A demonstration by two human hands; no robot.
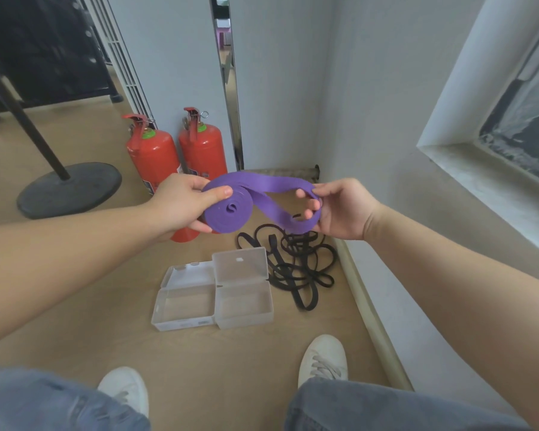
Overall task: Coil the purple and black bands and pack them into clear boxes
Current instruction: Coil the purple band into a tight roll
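Head: half-coiled purple band (262, 185) spans left-right; left grip (181, 204), right grip (339, 209) pinch ends.

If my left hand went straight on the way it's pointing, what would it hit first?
Probably the right hand, which holds the loose loop of the purple band that your left hand grips; depth is hard to judge.

Floor (199, 353), clear boxes (240, 301) (open), black bands (294, 244)

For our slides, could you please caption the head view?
Left hand grips the coiled purple band, right hand holds its loose loop; two open clear boxes lie on the floor.
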